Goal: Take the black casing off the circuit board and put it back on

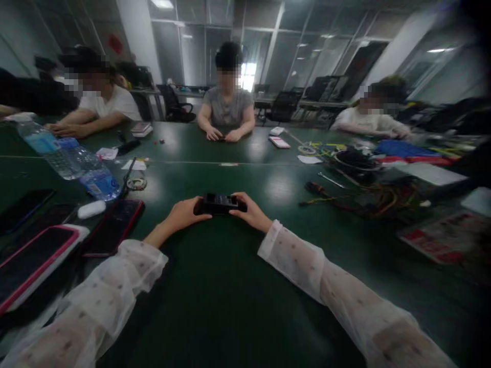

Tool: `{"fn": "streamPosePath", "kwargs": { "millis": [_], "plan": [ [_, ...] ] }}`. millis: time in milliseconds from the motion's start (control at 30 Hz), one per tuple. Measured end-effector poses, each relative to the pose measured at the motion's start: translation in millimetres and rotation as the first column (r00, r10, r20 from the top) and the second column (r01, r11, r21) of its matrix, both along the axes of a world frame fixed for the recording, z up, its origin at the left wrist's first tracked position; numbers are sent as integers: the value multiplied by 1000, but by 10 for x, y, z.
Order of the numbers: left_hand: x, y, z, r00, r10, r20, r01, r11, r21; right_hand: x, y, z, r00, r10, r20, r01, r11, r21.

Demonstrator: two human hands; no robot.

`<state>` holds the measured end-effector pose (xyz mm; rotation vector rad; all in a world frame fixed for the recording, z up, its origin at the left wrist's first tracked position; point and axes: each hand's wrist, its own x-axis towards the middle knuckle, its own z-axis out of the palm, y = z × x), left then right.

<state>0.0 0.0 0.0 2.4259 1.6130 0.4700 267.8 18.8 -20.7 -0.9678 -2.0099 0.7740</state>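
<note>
One black device [220,203], already in hand: left hand [183,213] gripping its nine-o'clock end, right hand [252,212] its three-o'clock end (work done or left beyond holding, indeterminable).

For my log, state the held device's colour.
The held device is mostly black; head view.

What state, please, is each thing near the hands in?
Black device: held at both ends
Left hand: gripping the device's left end
Right hand: gripping the device's right end
Red-edged phone: flat, screen dark
Pink-edged phone: screen dark
Plastic bottles: fill unclear
Wires: tangled
</note>
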Motion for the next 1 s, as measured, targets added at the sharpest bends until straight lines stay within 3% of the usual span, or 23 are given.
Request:
{"fn": "streamPosePath", "kwargs": {
  "millis": [233, 367, 467, 567, 667, 800, 1000],
  "plan": [
    [9, -14, 24, 1000, -23, 5, 23, 1000, -11, -13, -53, 54, 982, -4, -187, 3, 1000, -1],
    [5, -19, 50, 999, -33, 9, 33, 999, -21, -8, -49, 46, 951, -158, -267, 170, 985, 21],
    [3, -24, 61, 999, -38, 19, 39, 999, -30, 40, -6, 0, 886, -371, -280, 403, 913, 64],
    [0, -24, 62, 999, -46, 25, 47, 998, -41, 108, 57, -67, 763, -579, -286, 626, 773, 106],
    [-2, -22, 60, 999, -46, 27, 48, 998, -41, 168, 116, -144, 667, -692, -276, 733, 677, 73],
    [-4, -26, 63, 999, -43, 31, 44, 998, -40, 210, 165, -222, 611, -755, -239, 775, 631, -11],
    [0, -25, 62, 999, -47, 28, 48, 998, -39, 220, 181, -248, 579, -789, -206, 805, 593, -4]
  ]
}}
